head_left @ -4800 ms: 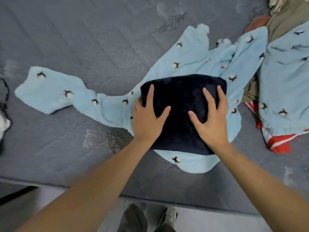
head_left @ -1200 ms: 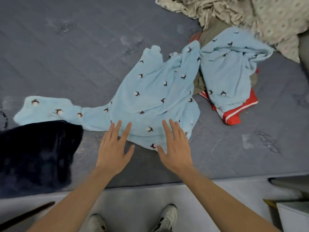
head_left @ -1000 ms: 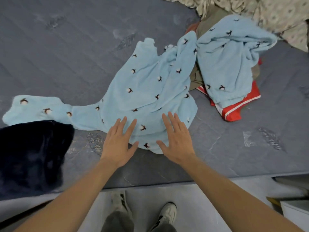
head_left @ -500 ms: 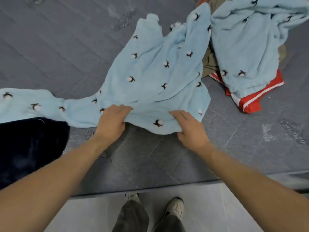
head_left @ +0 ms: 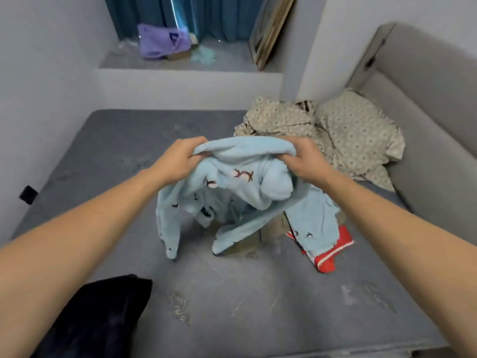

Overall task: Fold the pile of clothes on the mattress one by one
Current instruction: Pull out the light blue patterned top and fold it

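Grey quilted mattress (head_left: 232,293) fills the lower view, grey walls around, teal curtain (head_left: 206,16) at back over a raised ledge with a purple bag (head_left: 161,42). Left hand (head_left: 182,157) and right hand (head_left: 304,160) both grip the top edge of a light blue fleece garment with small dark prints (head_left: 240,182), fingers curled into the fabric, hands level and near each other. Garment is lifted above the mattress centre, long axis roughly vertical, bunched at top, two limp ends hanging down toward the mattress, lower tips touching or nearly so, cannot tell. Second light blue piece (head_left: 317,223) lies on a red-and-white garment (head_left: 333,251), right of centre. Beige patterned bedding (head_left: 348,135) heaped behind right. Folded dark navy garment (head_left: 98,313) sits near-left.
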A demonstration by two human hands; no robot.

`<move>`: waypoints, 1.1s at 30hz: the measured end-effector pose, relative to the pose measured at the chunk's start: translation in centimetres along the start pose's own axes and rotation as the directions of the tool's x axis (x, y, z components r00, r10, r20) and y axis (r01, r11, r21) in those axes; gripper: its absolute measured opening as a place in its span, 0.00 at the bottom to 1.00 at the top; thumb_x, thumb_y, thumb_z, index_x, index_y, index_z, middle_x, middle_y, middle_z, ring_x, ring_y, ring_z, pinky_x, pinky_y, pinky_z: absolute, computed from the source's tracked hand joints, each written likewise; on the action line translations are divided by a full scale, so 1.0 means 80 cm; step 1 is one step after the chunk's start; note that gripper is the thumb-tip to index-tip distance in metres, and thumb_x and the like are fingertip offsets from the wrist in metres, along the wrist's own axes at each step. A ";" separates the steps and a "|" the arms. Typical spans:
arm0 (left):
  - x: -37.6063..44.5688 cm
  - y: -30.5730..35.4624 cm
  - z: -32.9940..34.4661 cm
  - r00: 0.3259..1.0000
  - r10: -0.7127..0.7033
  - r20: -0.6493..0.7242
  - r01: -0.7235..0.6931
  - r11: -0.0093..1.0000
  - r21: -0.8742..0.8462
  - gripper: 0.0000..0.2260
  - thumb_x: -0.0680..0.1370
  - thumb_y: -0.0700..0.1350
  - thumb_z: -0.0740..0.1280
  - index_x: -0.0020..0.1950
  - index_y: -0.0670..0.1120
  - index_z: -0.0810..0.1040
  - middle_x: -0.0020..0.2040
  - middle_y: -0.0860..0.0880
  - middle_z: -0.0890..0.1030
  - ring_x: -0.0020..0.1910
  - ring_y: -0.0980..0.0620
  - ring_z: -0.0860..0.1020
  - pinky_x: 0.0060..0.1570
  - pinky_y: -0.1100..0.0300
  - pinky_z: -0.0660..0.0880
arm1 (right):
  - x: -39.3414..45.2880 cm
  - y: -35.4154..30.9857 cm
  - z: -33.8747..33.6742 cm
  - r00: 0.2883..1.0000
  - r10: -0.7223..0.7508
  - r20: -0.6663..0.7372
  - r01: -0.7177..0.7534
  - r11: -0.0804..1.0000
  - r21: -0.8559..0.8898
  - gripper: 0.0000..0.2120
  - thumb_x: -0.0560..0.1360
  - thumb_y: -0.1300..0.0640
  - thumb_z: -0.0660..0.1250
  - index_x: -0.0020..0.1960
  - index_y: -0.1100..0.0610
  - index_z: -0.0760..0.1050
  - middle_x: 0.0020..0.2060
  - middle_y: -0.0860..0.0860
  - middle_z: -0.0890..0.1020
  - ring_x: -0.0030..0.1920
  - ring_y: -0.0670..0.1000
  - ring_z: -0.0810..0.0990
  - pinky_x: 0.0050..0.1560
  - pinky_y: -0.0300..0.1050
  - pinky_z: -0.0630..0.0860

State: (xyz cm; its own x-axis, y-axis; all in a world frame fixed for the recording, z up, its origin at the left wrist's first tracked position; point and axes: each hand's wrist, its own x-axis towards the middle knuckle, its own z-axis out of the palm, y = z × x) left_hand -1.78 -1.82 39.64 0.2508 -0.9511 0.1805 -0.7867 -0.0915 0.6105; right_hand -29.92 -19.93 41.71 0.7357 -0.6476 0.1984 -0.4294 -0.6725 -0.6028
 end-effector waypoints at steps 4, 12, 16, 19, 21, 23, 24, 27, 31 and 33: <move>0.013 0.094 -0.121 0.992 0.065 -0.110 -0.069 0.997 -0.027 0.09 0.83 0.47 0.68 0.45 0.61 0.79 0.43 0.62 0.82 0.43 0.65 0.79 0.43 0.58 0.74 | 0.016 -0.109 -0.112 0.993 -0.058 -0.101 0.061 0.998 0.023 0.07 0.75 0.48 0.68 0.42 0.35 0.79 0.38 0.39 0.85 0.43 0.44 0.83 0.43 0.48 0.78; -0.029 0.230 -0.260 0.938 0.156 -0.311 -0.187 0.980 -0.071 0.09 0.83 0.49 0.68 0.42 0.56 0.79 0.37 0.60 0.78 0.38 0.62 0.74 0.40 0.64 0.70 | -0.009 -0.256 -0.262 0.958 -0.188 -0.218 0.202 0.979 0.043 0.06 0.76 0.45 0.70 0.40 0.39 0.80 0.35 0.40 0.83 0.37 0.39 0.80 0.39 0.43 0.75; -0.054 0.271 -0.273 0.908 0.165 -0.384 -0.189 0.982 -0.024 0.13 0.85 0.47 0.64 0.42 0.59 0.76 0.37 0.63 0.77 0.38 0.64 0.74 0.40 0.67 0.68 | -0.023 -0.286 -0.288 0.956 -0.186 -0.226 0.208 0.975 0.077 0.11 0.75 0.43 0.71 0.42 0.50 0.81 0.36 0.48 0.84 0.37 0.44 0.81 0.40 0.52 0.79; -0.064 0.282 -0.265 0.892 0.134 -0.433 -0.149 0.989 -0.001 0.16 0.86 0.46 0.63 0.39 0.57 0.70 0.36 0.59 0.75 0.36 0.61 0.72 0.39 0.61 0.66 | -0.034 -0.299 -0.292 0.955 -0.196 -0.222 0.226 0.968 0.114 0.11 0.76 0.45 0.71 0.43 0.52 0.82 0.39 0.50 0.86 0.42 0.52 0.84 0.47 0.59 0.82; -0.068 0.284 -0.260 0.889 0.103 -0.446 -0.121 0.993 -0.013 0.16 0.86 0.44 0.62 0.38 0.55 0.69 0.36 0.57 0.73 0.35 0.61 0.71 0.38 0.58 0.65 | -0.040 -0.305 -0.290 0.956 -0.200 -0.213 0.232 0.963 0.136 0.10 0.77 0.48 0.72 0.46 0.54 0.83 0.41 0.51 0.86 0.46 0.56 0.85 0.50 0.61 0.82; -0.076 0.287 -0.257 0.883 0.082 -0.463 -0.112 0.993 -0.039 0.17 0.86 0.43 0.62 0.39 0.57 0.70 0.36 0.58 0.75 0.36 0.64 0.72 0.38 0.62 0.66 | -0.045 -0.309 -0.285 0.959 -0.203 -0.199 0.234 0.961 0.146 0.09 0.78 0.49 0.72 0.49 0.54 0.84 0.43 0.51 0.87 0.48 0.55 0.85 0.53 0.62 0.82; -0.079 0.290 -0.258 0.878 0.074 -0.472 -0.114 0.992 -0.055 0.17 0.86 0.43 0.61 0.39 0.58 0.71 0.37 0.60 0.77 0.37 0.66 0.73 0.37 0.67 0.66 | -0.047 -0.310 -0.285 0.959 -0.207 -0.193 0.238 0.960 0.150 0.09 0.78 0.50 0.72 0.50 0.55 0.85 0.44 0.52 0.87 0.49 0.56 0.85 0.54 0.62 0.81; -0.088 0.299 -0.264 0.884 0.073 -0.462 -0.117 0.991 -0.069 0.17 0.86 0.42 0.61 0.40 0.59 0.74 0.38 0.61 0.78 0.38 0.69 0.75 0.37 0.73 0.67 | -0.050 -0.310 -0.284 0.954 -0.225 -0.199 0.256 0.955 0.149 0.09 0.79 0.50 0.72 0.50 0.55 0.85 0.45 0.53 0.87 0.50 0.56 0.85 0.54 0.63 0.81; -0.093 0.297 -0.263 0.906 0.038 -0.421 -0.082 0.993 -0.087 0.14 0.86 0.45 0.61 0.41 0.55 0.74 0.39 0.56 0.77 0.36 0.64 0.73 0.38 0.67 0.68 | -0.049 -0.301 -0.284 0.959 -0.213 -0.185 0.242 0.958 0.151 0.08 0.79 0.49 0.72 0.51 0.54 0.85 0.45 0.50 0.87 0.50 0.53 0.85 0.55 0.61 0.81; -0.093 0.288 -0.255 0.913 0.016 -0.408 -0.060 0.994 -0.096 0.12 0.86 0.44 0.61 0.43 0.48 0.74 0.39 0.53 0.77 0.37 0.60 0.72 0.39 0.60 0.69 | -0.046 -0.295 -0.278 0.964 -0.204 -0.170 0.230 0.961 0.155 0.09 0.79 0.50 0.72 0.51 0.56 0.85 0.46 0.52 0.87 0.51 0.54 0.85 0.56 0.62 0.81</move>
State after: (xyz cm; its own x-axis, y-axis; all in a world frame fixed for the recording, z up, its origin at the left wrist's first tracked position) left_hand -10.29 9.15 68.08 0.4467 -0.7494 0.4887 -0.7424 -0.0056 0.6700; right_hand -34.20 -9.66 72.40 0.7078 -0.5483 0.4454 -0.1619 -0.7397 -0.6532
